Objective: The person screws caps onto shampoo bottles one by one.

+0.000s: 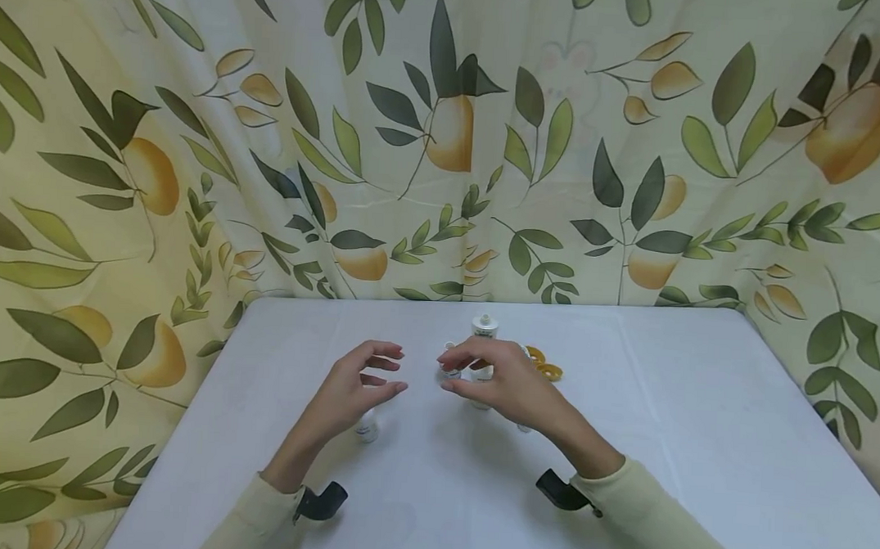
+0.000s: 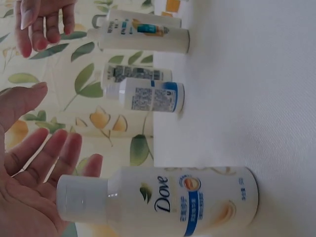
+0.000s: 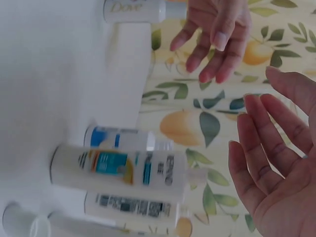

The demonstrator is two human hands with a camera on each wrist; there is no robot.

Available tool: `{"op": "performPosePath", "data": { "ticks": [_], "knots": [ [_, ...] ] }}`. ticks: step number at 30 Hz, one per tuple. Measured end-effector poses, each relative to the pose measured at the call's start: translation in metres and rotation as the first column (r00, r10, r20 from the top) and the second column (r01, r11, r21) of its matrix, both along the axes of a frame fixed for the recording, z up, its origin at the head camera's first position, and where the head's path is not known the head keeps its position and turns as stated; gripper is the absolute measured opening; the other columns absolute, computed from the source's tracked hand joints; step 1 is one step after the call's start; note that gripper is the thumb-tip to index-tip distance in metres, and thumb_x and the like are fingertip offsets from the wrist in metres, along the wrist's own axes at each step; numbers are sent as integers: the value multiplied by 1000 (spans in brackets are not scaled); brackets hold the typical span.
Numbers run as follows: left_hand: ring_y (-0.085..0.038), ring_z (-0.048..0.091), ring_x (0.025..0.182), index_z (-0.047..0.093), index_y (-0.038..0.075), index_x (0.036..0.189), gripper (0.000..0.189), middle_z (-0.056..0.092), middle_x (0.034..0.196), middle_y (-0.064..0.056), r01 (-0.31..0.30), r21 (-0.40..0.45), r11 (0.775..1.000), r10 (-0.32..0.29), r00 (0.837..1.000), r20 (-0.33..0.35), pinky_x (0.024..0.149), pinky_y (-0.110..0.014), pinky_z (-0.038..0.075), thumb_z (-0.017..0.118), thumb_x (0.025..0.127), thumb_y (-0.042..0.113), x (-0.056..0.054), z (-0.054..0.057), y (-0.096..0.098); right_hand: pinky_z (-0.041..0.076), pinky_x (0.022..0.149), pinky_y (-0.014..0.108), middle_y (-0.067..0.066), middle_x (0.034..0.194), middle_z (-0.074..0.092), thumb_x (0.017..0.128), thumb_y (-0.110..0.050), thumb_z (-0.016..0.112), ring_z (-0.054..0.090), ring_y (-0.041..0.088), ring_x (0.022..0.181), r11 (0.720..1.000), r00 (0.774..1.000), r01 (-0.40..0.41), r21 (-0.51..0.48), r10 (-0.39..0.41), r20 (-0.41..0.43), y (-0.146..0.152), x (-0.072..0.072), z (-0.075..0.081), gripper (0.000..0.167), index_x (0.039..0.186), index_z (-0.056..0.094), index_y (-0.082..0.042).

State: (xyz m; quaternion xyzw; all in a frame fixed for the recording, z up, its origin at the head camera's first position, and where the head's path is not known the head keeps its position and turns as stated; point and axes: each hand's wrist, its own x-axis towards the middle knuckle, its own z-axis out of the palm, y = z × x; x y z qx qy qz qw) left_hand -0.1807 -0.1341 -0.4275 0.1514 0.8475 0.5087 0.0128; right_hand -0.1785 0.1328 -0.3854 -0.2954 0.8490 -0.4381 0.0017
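Observation:
Both hands are raised over the table, facing each other across a gap, with nothing held. My left hand [image 1: 357,385] has its fingers loosely bent and its thumb apart. Just beside it stands an upright white Dove bottle [image 2: 182,202] with a flip cap, which the hand overlaps in the left wrist view. My right hand [image 1: 509,384] hovers in front of a group of upright white bottles and partly hides them in the head view. Among them are a bottle with a teal label [image 3: 113,165], one with a blue patch [image 3: 118,138] and another with a printed code panel [image 3: 131,205].
A taller white bottle [image 1: 485,326] stands at the back of the group. Yellow ring-shaped things [image 1: 550,372] lie right of it. The table [image 1: 661,448] has a white cover, and a leaf-and-fruit patterned curtain [image 1: 545,222] hangs behind its far edge.

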Motion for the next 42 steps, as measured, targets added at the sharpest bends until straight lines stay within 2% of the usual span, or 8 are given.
{"op": "performPosePath", "data": {
  "ticks": [5,10,15,21,28,36,42],
  "knots": [
    [-17,63,115,61,17,132,50,66,126,-3,-25,13,1000,25,999,-34,93,-37,59,83,86,17,0,0,7,58,91,47,-6,112,74,87,-22,83,67,16,101,1000,1000,15,-14,-14,23,12,0,0,30,115,74,-21],
    [-18,63,115,61,17,133,51,66,127,-4,-32,12,999,33,999,-38,93,-36,59,82,87,17,-2,1,16,57,89,50,-5,112,73,87,-23,82,68,24,102,1000,999,23,5,-23,30,22,-1,-2,30,116,72,-23],
    [-19,62,115,61,16,132,50,66,126,-3,-33,16,999,33,999,-30,93,-37,59,82,87,16,-5,2,25,56,91,45,-5,111,73,86,-23,84,68,22,103,998,998,48,29,-49,27,30,-2,-2,32,116,72,-23],
    [-19,61,116,61,16,132,50,65,127,-3,-36,10,999,36,999,-25,93,-36,58,81,87,15,-9,0,35,55,95,51,-5,110,72,85,-21,84,66,20,104,997,997,64,53,-66,40,41,-4,-8,34,117,72,-19],
    [-19,59,120,60,12,133,51,64,128,-1,-51,20,999,51,999,-20,95,-38,57,81,87,14,-12,-1,43,55,92,46,-6,111,72,85,-22,84,67,26,106,994,993,80,76,-86,77,52,-7,-16,36,118,72,-19],
    [-21,59,120,59,11,133,49,64,128,-2,-63,52,997,63,998,-3,97,-41,57,79,88,10,-14,-2,52,54,97,56,-2,111,72,86,-22,83,67,32,107,998,992,56,37,-60,115,63,-8,-28,32,116,73,-18],
    [-21,58,121,59,10,134,51,63,129,-2,-75,65,995,75,997,5,98,-40,57,80,88,13,-14,-4,58,54,96,57,2,110,72,87,-21,82,68,26,104,998,991,58,24,-60,122,68,-7,-33,30,115,73,-17]
  ]
}}
